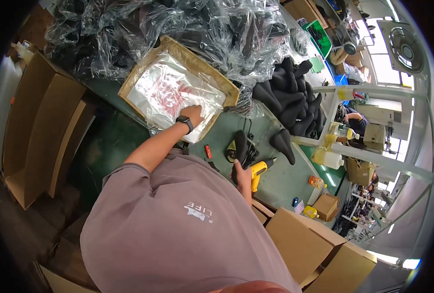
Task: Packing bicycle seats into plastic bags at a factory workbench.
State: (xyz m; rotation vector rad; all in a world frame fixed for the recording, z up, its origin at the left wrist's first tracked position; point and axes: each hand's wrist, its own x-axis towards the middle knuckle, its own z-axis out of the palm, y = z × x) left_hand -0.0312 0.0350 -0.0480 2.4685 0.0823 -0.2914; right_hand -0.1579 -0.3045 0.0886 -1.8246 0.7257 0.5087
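Observation:
My left hand (193, 115), with a black watch on its wrist, presses flat on a stack of clear plastic bags with red print (170, 95). The bags lie in a shallow cardboard tray (229, 88) on the green table (280, 180). My right hand (244, 178) shows past my grey shirt, fingers closed on a long black piece (240, 146) that stands up from the table. A yellow hot-glue gun (259, 170) lies just right of that hand.
Large clear bags of black pieces (178, 29) fill the back of the table. A loose heap of black pieces (290, 93) lies at the right, one single piece (283, 144) nearer. Cardboard boxes stand left (36, 127) and lower right (305, 244). Glue bottles (327, 156) sit on a white rack.

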